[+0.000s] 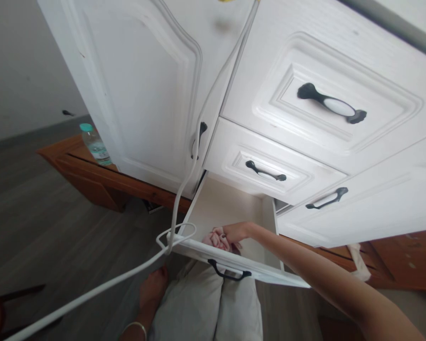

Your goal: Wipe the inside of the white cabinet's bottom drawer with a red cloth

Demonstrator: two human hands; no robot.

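White cord (175, 210) by an open drawer (230, 201).
Right hand (235, 233) inside, left hand (154, 286) outside; I can't tell if either holds something.

OK so my right grip (230, 235) is sitting inside the open drawer (270, 272), a cable (186, 182) is hanging by its front left corner, and a bottle (95, 146) is standing left of the cupboard door (142, 94).

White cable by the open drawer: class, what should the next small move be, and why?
Probably lift the white cable clear with the left hand: it loops across the front corner of the open drawer, though contact is unclear. The right hand is inside the drawer at a crumpled pinkish bundle; the left is low beside the leg.
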